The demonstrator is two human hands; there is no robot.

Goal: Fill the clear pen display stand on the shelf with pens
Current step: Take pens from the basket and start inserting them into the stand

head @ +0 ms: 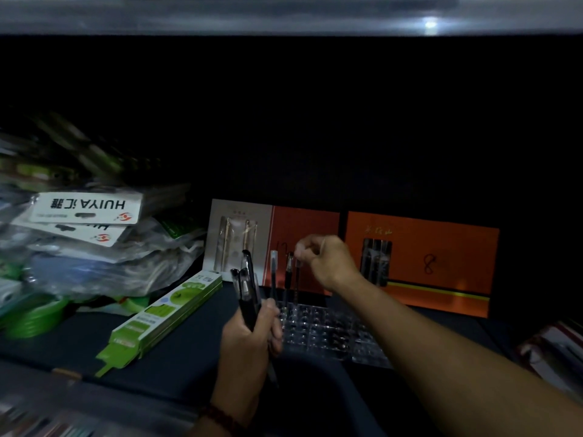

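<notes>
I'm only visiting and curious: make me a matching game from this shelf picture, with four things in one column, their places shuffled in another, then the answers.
Things
1. bundle of black pens
2. clear plastic pen display stand
3. long green cardboard box
4. flat orange box marked 8

Places
A. standing at the back right of the shelf
B. gripped in the left hand
C. lying flat, left of the left hand
D. under the right hand, which pinches a standing pen

Pairs: 1-B, 2-D, 3-C, 4-A
</notes>
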